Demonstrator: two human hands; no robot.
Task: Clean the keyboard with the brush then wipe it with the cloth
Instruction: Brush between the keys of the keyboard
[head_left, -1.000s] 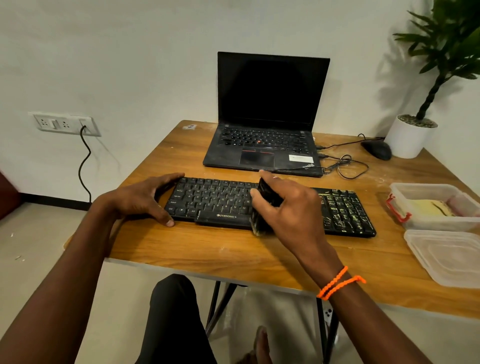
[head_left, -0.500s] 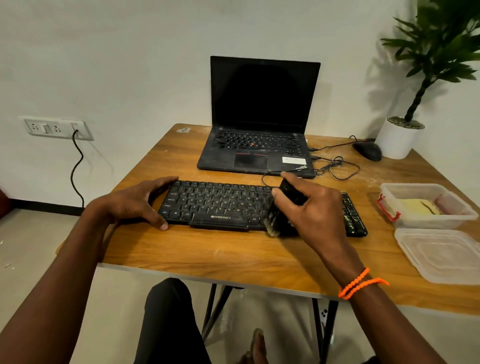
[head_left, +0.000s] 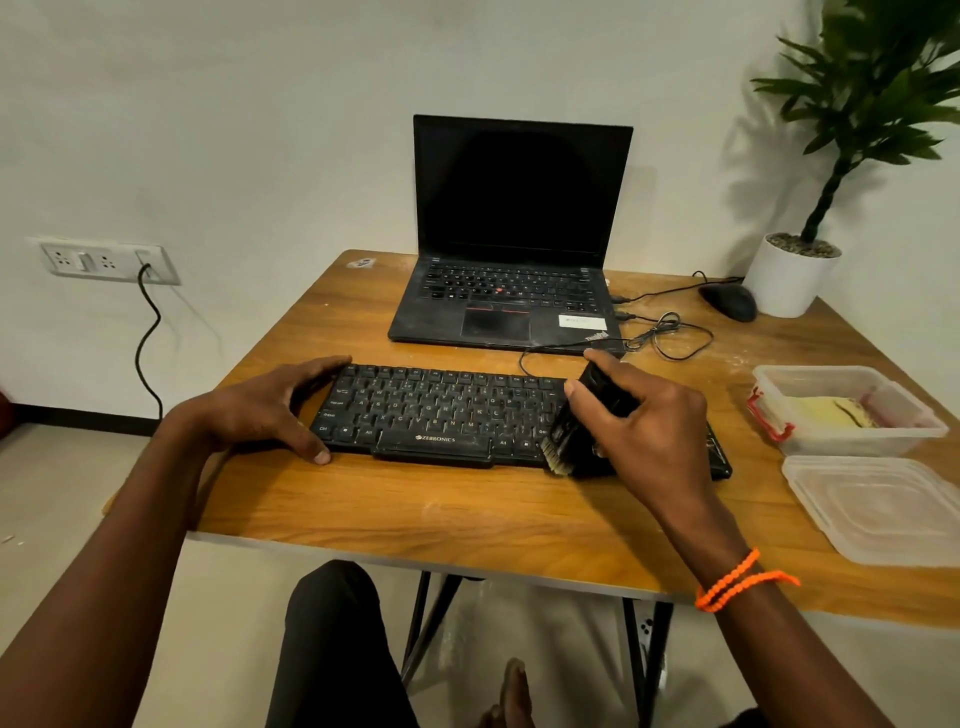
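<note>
A black keyboard (head_left: 436, 410) lies across the middle of the wooden table (head_left: 467, 509). My left hand (head_left: 260, 410) braces its left end, thumb on the front edge and fingers on the back edge. My right hand (head_left: 649, 426) grips a black brush (head_left: 576, 426) with pale bristles, which touch the keys on the keyboard's right part near the front edge. The hand hides the right end of the keyboard. A yellow cloth (head_left: 831, 410) lies folded in an open clear plastic box (head_left: 857, 441) at the right.
An open laptop (head_left: 514, 249) stands behind the keyboard, with looped cables (head_left: 670, 338) and a black mouse (head_left: 727, 301) to its right. A potted plant (head_left: 795, 270) is at the back right corner. The box's lid (head_left: 883, 509) lies at the front right. A wall socket (head_left: 109, 262) is left.
My right hand has carried the brush rightward along the keyboard, from about its middle to its right part. My left hand keeps holding the left end.
</note>
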